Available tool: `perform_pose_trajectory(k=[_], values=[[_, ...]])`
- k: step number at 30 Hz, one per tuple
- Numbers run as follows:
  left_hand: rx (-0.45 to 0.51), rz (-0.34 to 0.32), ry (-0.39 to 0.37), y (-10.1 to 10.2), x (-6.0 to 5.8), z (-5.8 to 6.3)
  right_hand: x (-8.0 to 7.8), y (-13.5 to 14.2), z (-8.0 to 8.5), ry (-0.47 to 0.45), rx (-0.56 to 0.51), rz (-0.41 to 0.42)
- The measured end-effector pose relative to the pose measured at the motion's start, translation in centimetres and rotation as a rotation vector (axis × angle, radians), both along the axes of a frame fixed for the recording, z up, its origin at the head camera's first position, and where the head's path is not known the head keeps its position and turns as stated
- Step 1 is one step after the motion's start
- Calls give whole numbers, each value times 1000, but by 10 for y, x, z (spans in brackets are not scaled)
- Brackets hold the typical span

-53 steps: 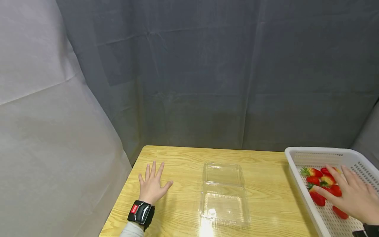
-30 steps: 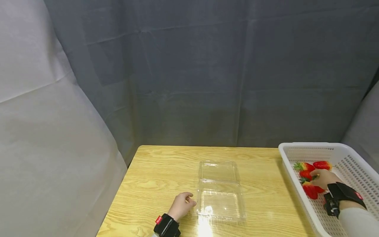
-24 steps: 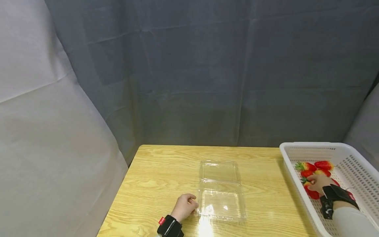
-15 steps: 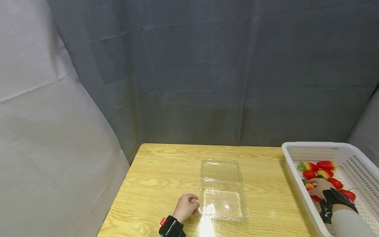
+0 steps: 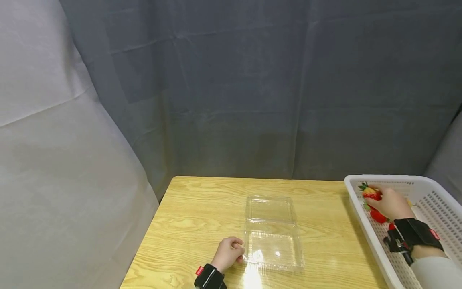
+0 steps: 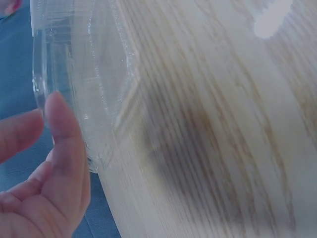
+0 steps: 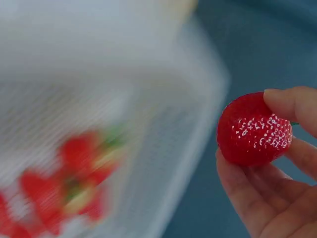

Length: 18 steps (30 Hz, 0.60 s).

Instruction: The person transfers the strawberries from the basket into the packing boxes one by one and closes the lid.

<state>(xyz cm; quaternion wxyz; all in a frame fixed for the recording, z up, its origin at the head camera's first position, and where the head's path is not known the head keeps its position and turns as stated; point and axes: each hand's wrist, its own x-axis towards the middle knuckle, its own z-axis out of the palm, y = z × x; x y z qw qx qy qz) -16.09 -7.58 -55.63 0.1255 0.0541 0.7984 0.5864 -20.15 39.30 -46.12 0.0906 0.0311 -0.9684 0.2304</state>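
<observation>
Red strawberry [image 7: 250, 130], pinched by the right hand [image 5: 391, 204], is near the far-left corner of the white plastic basket [image 5: 420, 184]; the left hand [image 5: 227, 253] pinches the left edge of the clear plastic container [image 5: 273, 245]. Picking seems the step; the next move likely needs a gentle lift.

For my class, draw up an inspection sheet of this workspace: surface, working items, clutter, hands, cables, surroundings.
Surface: glossy wood-grain table.
Job's things: clear two-part container, lying open on the table; white basket with strawberries inside.
Clutter: nothing seen.
Hands: right hand pinches one strawberry; left hand is at the container's left edge, grip unclear; black straps on both wrists.
Cables: nothing seen.
Surroundings: dark grey cloth behind the table, pale cloth at left.
</observation>
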Motion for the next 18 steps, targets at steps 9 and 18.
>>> perform_pose_trajectory(k=[9, 18], values=[[13, 9, 3, 1, -1, -3, -1, -158, 10, -74, -196, 442], [22, 18, 2, 2, -1, -4, 8, -236, -77, -324, -107, 584]])
